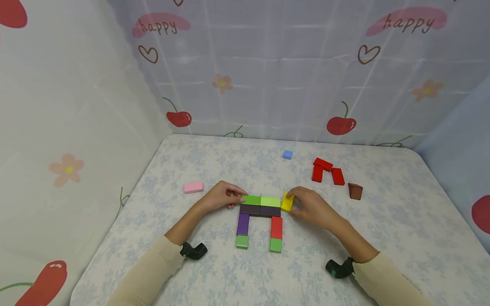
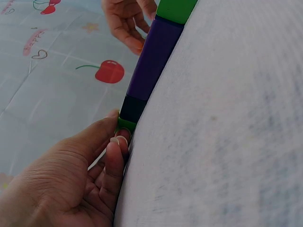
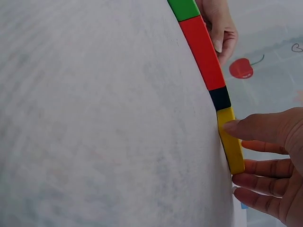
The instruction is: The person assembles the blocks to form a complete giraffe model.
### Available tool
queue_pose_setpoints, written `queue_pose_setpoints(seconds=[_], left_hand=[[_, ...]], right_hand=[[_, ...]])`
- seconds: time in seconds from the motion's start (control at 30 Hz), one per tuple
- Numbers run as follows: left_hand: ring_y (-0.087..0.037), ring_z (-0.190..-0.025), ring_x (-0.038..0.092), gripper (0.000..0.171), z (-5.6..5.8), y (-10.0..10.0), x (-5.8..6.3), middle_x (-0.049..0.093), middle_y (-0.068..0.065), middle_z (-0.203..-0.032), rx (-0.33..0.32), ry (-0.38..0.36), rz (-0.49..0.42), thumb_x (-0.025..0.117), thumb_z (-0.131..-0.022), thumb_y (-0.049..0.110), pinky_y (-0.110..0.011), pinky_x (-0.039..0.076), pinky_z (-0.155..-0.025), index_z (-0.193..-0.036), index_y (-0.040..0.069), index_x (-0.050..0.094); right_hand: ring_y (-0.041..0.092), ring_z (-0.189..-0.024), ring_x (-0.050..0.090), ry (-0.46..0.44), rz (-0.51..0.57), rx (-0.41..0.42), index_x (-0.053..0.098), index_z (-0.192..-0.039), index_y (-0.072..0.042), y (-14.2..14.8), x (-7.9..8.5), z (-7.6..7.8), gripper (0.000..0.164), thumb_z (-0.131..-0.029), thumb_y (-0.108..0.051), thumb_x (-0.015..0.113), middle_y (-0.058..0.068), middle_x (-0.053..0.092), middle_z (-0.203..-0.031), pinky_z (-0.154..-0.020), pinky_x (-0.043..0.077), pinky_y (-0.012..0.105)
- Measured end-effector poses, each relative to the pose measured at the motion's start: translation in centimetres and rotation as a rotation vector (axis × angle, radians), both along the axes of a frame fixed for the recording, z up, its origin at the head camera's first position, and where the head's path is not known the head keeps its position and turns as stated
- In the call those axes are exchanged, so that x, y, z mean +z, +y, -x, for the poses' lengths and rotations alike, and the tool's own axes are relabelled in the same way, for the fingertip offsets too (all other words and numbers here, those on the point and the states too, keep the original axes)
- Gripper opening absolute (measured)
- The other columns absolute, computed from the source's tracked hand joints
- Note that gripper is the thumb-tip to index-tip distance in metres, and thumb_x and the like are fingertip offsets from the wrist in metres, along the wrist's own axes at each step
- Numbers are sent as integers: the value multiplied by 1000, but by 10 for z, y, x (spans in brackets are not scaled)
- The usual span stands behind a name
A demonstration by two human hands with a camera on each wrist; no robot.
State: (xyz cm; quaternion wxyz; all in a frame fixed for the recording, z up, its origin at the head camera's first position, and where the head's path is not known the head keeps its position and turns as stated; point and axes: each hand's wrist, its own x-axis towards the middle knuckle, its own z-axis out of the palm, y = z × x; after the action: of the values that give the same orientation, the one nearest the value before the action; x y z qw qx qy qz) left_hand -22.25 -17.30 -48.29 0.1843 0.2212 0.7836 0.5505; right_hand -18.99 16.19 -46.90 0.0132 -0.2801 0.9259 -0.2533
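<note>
Flat coloured blocks lie together in a figure with two legs. A green block (image 1: 252, 199) and a lime block (image 1: 270, 202) form the top row, above two dark blocks (image 1: 250, 210). The left leg is a purple block (image 1: 243, 224) with a small green block (image 1: 242, 242) below; the right one is a red block (image 1: 277, 228) over another small green block (image 1: 276, 245). My left hand (image 1: 225, 195) holds the green block's left end with thumb and fingertips. My right hand (image 1: 311, 207) pinches a yellow block (image 3: 231, 142), tilted against the row's right end.
A pink block (image 1: 193, 187) lies beyond my left forearm. Farther back are a blue block (image 1: 288, 154), three red blocks (image 1: 338, 176) and a brown wedge-shaped block (image 1: 355, 191). Printed curtains surround the patterned table (image 1: 153, 263).
</note>
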Motion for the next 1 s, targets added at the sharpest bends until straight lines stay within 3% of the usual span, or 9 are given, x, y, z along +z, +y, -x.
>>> queue_pose_setpoints(seconds=[0.27, 0.57, 0.8, 1.0], left_hand=[[-19, -57, 59, 22, 0, 1, 1, 75, -9, -80, 2, -6, -5, 70, -95, 2, -27, 53, -54, -116, -3, 75], [-19, -57, 59, 22, 12, -3, -22, 75, -10, -82, 6, 13, 37, 72, -96, 7, -27, 53, -54, -117, 1, 76], [-17, -57, 59, 22, 12, -3, -22, 75, -9, -82, 19, 23, 40, 72, -95, 7, -25, 52, -54, -116, 2, 76], [-20, -56, 59, 21, 12, -4, -25, 74, -14, -81, 7, 17, 19, 71, -95, 4, -26, 52, -54, -116, -1, 76]], right_hand=[[31, -112, 63, 9, 28, 1, 69, -112, -5, 1, -2, -1, 39, -79, -8, 89, 10, 70, -118, -99, 52, 50], [29, -116, 61, -22, 28, -1, 70, -113, -8, 2, -1, -1, 35, -82, -13, 86, 9, 67, -123, -100, 52, 48], [31, -110, 64, -39, 113, -152, 68, -125, -5, 7, 3, 3, 40, -94, -28, 76, 14, 67, -125, -91, 57, 49], [38, -108, 63, -29, 121, -210, 63, -133, -2, 25, 9, 19, 44, -95, -22, 74, 20, 64, -128, -88, 57, 53]])
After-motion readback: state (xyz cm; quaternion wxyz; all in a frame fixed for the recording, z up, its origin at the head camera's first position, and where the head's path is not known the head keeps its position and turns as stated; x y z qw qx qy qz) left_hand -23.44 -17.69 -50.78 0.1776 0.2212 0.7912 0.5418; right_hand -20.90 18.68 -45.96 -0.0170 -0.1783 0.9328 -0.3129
